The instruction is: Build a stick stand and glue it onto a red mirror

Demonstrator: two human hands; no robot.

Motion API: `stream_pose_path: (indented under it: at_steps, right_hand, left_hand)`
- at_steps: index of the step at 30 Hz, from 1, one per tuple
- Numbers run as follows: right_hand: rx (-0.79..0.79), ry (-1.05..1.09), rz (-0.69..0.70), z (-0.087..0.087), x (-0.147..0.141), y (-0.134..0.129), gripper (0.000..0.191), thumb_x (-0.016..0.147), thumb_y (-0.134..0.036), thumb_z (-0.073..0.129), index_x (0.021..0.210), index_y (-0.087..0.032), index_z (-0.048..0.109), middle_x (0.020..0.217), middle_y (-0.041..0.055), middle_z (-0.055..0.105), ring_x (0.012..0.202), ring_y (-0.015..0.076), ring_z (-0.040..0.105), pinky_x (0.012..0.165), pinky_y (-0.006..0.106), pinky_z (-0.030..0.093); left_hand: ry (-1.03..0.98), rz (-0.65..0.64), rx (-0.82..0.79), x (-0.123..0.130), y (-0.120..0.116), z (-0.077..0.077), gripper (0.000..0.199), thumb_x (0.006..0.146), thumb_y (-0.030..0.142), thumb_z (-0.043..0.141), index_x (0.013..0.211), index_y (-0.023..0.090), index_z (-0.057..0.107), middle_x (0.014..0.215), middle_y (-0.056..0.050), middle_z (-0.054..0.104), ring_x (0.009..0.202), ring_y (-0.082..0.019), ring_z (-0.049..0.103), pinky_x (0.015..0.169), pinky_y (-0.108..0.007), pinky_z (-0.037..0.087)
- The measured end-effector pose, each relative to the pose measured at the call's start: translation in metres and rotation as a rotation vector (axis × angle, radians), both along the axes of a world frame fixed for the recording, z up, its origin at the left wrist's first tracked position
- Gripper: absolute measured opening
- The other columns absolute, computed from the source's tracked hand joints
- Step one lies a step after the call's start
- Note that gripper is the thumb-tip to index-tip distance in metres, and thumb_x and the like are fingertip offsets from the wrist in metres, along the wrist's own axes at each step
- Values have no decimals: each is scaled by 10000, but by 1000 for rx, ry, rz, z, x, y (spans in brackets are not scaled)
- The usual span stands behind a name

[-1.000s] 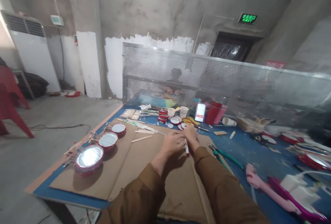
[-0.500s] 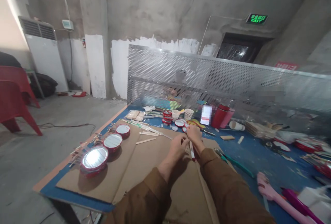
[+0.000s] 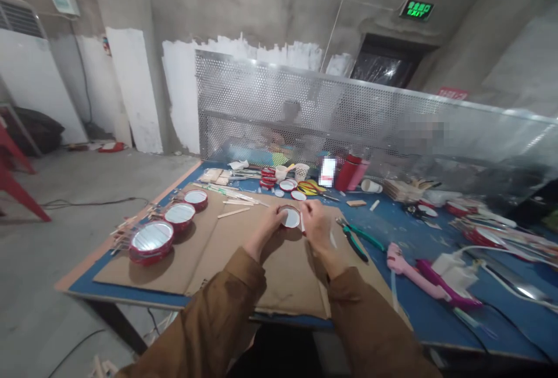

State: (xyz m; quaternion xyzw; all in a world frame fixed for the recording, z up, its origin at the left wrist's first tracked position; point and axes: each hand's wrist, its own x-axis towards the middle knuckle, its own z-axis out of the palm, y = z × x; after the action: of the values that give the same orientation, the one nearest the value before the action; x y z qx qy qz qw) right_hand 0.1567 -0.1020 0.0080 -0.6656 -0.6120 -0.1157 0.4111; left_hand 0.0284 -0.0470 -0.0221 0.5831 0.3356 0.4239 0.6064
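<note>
My left hand (image 3: 268, 222) grips the left side of a small round drum (image 3: 291, 218) with a pale face and a red rim, held just above the cardboard (image 3: 279, 285). Close by its right edge, my right hand (image 3: 318, 224) pinches a thin white strip (image 3: 302, 222) with a reddish lower end. Whether the strip touches the drum I cannot tell. To the left stand a large drum (image 3: 151, 239), a medium drum (image 3: 179, 215) and a small drum (image 3: 196, 199), all red-rimmed, with thin wooden sticks beside them. Flat wooden sticks (image 3: 235, 213) lie beyond my left hand.
Right of the cardboard lie green-handled pliers (image 3: 355, 244), a pink glue gun (image 3: 414, 273) and white plugs with cables (image 3: 453, 270). At the back are paper cups (image 3: 301, 171), a phone (image 3: 327, 172) and a red bottle (image 3: 349, 172), before a perforated metal screen (image 3: 261, 99).
My left hand now holds a small drum, brought in front of me. My right hand has drawn back nearer, with the white strip upright in its fingers. The view has shifted right and down.
</note>
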Motion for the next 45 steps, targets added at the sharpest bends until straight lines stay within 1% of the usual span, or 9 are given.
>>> stream_pose_path:
  at_steps: [3, 5, 12, 19, 23, 26, 30, 37, 45]
  right_hand:
    - [-20, 79, -154, 0, 41, 9, 338, 906, -286, 333, 901, -144, 639, 984, 160, 660, 911, 248, 567, 779, 341, 402]
    - [-107, 120, -207, -6, 65, 10, 274, 853, -247, 396, 801, -163, 651, 883, 142, 677, 836, 245, 581, 723, 332, 404]
    - [-436, 160, -153, -26, 100, 14, 153, 656, -142, 563, 568, -215, 665, 621, 29, 664, 636, 181, 598, 577, 256, 374]
    - [-508, 202, -97, -27, 95, 15, 138, 617, -156, 594, 517, -221, 665, 534, 12, 632, 570, 165, 573, 545, 251, 352]
    - [-407, 238, -83, -19, 92, 11, 170, 659, -184, 551, 526, -213, 653, 682, 57, 693, 670, 196, 605, 608, 280, 393]
    - [-314, 290, -24, -11, 86, 10, 186, 713, -260, 528, 611, -205, 674, 772, 74, 714, 751, 214, 624, 675, 295, 433]
    - [-270, 373, 104, -12, 64, 11, 258, 744, -379, 528, 775, -185, 694, 708, 54, 702, 666, 198, 617, 644, 298, 450]
    - [-308, 440, 272, -17, 35, 7, 210, 688, -390, 575, 707, -190, 634, 665, 26, 665, 615, 166, 574, 579, 272, 414]
    - [-351, 428, 280, -6, 30, 0, 229, 656, -426, 633, 642, -200, 605, 609, 21, 617, 603, 169, 544, 551, 264, 372]
  left_hand:
    - [98, 72, 1, 0, -2, 1, 229, 778, 177, 566, 991, 107, 610, 655, -5, 588, 499, -92, 491, 461, -190, 377]
    - [145, 47, 49, 0, -1, 2, 207, 767, 189, 583, 946, 106, 646, 640, -5, 590, 510, -92, 483, 465, -187, 360]
    - [291, -56, 148, 5, 7, -4, 149, 725, 244, 618, 730, 110, 682, 620, -33, 611, 554, -123, 502, 521, -222, 347]
    - [367, -97, 274, 8, 6, 2, 31, 662, 123, 615, 681, 130, 637, 602, 1, 561, 601, -127, 490, 608, -241, 369]
    - [307, -86, 223, 10, 4, 2, 68, 650, 67, 597, 662, 133, 611, 603, 7, 547, 605, -120, 481, 614, -241, 378]
    - [216, -94, 164, 12, 4, 0, 41, 676, 89, 611, 671, 129, 611, 618, 11, 553, 608, -115, 485, 614, -239, 385]
    - [114, -176, 103, 14, 4, -1, 58, 677, 119, 670, 695, 125, 615, 629, 22, 557, 632, -110, 515, 643, -235, 405]
    - [65, -168, 12, 17, 4, -2, 378, 573, 80, 769, 890, 139, 573, 663, 48, 579, 628, -96, 554, 667, -236, 446]
    - [114, -192, 77, 18, 6, -5, 229, 583, 222, 779, 703, 125, 609, 611, 29, 560, 611, -106, 516, 610, -230, 403]
